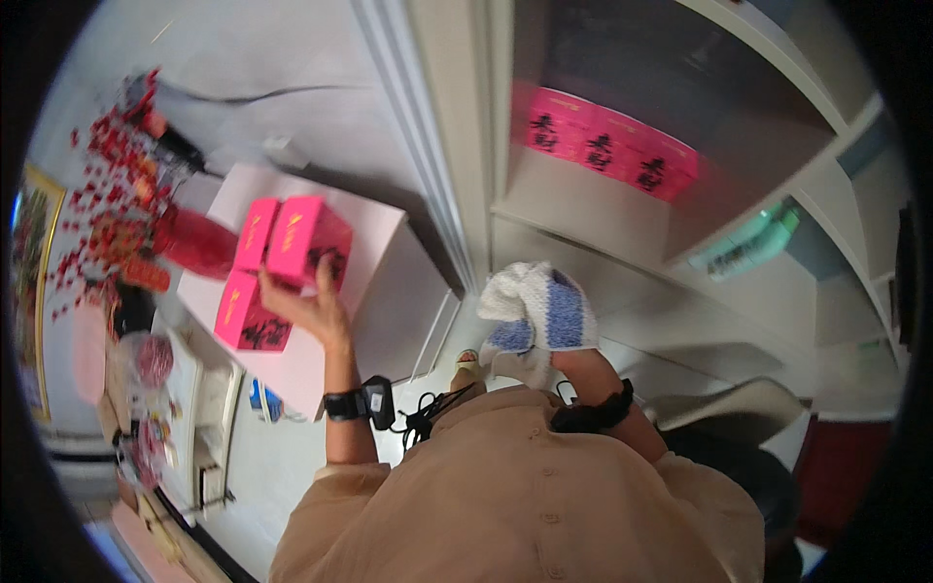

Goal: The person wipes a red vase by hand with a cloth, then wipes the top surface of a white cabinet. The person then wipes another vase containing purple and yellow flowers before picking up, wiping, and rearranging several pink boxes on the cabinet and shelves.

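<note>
Bright pink rectangular boxes at the left hand.
Boxes stand on the white counter; left fingers, spread wide, overlap two boxes, contact unclear. Right hand, partly hidden, holds a bunched white-and-blue textured cloth.

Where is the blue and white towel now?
The towel is just right of centre in the head view, covering most of the right hand, below the shelf with pink packages.

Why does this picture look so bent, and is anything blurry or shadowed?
All head view: the fisheye lens bows the pale shelf unit, black round the rim; the left hand and pink boxy cartons look soft; shadow darkens the gap behind the white cabinet.
</note>
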Tool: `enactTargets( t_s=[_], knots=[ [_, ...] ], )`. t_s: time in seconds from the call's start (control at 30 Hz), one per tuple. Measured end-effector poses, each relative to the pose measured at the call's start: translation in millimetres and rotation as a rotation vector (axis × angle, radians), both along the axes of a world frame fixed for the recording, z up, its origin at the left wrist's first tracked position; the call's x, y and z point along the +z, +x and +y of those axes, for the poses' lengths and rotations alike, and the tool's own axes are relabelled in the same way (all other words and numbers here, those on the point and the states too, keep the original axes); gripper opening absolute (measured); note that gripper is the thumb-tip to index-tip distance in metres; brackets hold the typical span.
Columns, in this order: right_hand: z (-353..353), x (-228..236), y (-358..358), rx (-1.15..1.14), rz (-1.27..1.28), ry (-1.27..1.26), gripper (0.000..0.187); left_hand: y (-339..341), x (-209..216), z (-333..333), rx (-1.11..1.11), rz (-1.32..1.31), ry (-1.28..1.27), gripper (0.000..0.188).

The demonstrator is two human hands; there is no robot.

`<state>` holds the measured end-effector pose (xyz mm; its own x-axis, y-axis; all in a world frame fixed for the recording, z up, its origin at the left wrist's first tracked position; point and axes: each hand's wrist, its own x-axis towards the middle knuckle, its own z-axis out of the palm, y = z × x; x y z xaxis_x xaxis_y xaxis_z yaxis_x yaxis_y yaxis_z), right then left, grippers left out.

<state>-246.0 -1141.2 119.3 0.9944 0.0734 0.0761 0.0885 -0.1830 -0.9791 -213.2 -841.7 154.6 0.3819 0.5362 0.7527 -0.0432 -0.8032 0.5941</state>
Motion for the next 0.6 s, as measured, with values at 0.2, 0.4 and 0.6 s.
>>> enactTargets(
  t_s=[0.2, 0.4, 0.6],
  knots=[
    [-9.3, 3.1, 0.1, 0.014, 0.108, -0.705, 0.031, 2.4, -2.9, -15.2, 0.109, -0.012, 0.146, 0.078],
    [-18.0, -26.1, -6.5, -0.127, 0.084, -0.513, 0.032, 10.4, -5.0, -77.9, -0.451, -0.019, 0.281, 0.051],
    [-35.1, -21.1, 5.9, -0.165, 0.067, -0.632, 0.034, 82.9, 4.3, -164.4, -1.006, 0.309, 0.379, 0.058]
  ],
)
